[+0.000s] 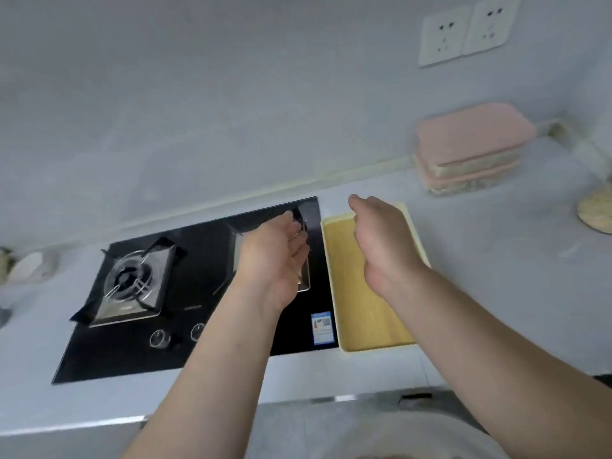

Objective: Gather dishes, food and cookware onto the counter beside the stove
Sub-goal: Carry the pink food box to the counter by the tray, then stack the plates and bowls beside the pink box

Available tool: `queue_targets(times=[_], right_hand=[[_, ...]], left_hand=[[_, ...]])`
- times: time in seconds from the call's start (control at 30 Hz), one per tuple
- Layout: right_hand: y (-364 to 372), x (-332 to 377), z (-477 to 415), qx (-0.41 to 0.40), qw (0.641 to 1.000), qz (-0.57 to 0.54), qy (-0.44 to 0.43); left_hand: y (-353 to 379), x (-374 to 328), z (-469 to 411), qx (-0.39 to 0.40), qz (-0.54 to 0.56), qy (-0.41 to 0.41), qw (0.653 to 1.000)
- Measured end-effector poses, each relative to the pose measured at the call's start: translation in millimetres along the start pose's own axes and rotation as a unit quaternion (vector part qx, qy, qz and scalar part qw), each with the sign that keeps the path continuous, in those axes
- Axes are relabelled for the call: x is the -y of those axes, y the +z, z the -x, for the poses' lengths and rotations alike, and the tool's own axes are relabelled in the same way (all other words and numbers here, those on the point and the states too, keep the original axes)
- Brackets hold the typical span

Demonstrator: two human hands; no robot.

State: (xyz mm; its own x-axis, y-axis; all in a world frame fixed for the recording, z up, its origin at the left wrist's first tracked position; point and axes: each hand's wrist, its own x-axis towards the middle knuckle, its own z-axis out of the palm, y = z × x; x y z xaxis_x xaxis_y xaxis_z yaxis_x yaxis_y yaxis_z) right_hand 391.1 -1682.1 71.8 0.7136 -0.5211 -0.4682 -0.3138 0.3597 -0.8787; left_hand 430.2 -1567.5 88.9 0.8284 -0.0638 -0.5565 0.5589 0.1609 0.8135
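Left hand (276,256): above the stove's right burner, fingers loosely curled, palm turned towards the tray, nothing in it that I can see.
Right hand (381,240): over the far end of the tray, seen from the back; my fingers are hidden behind it, so I cannot tell whether they are spread or curled.
Tray (367,323): yellow, on the counter (496,276) just beside the stove's right edge; my right wrist covers part of its far right rim.
Stove (185,342): black glass. The left burner (132,283) is in plain view.
Right burner (303,283): mostly hidden by my left hand (only steel corners show).
Knobs (160,337): two, the right one partly behind my forearm.
Boxes (470,150): pink-lidded stack by the wall, contents blurred.
Right edge: a pale round thing (596,210), cut off, too unclear to name.
Left edge: pale blurred shapes (29,266).
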Motion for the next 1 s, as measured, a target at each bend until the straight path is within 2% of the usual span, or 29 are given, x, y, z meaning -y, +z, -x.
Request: queue_targets(times=[0.17, 0.4, 0.63, 0.77, 1.0], right_hand=[[85, -40, 104, 0.130, 0.989, 0.071, -0.014], [170, -114, 234, 0.271, 0.954, 0.125, -0.029], [223, -162, 322, 0.373, 0.912, 0.164, -0.049], [248, -187, 354, 0.414, 0.886, 0.205, -0.033], [307, -230, 402, 0.501, 0.843, 0.189, -0.042]], left_hand=[[-137, -4, 67, -0.066, 0.089, 0.035, 0.993], [-303, 27, 147, -0.157, 0.223, 0.074, 0.959], [-401, 51, 216, -0.239, 0.291, 0.091, 0.922], [-445, 64, 241, -0.273, 0.336, 0.106, 0.895], [-524, 79, 265, -0.337, 0.392, 0.132, 0.846]])
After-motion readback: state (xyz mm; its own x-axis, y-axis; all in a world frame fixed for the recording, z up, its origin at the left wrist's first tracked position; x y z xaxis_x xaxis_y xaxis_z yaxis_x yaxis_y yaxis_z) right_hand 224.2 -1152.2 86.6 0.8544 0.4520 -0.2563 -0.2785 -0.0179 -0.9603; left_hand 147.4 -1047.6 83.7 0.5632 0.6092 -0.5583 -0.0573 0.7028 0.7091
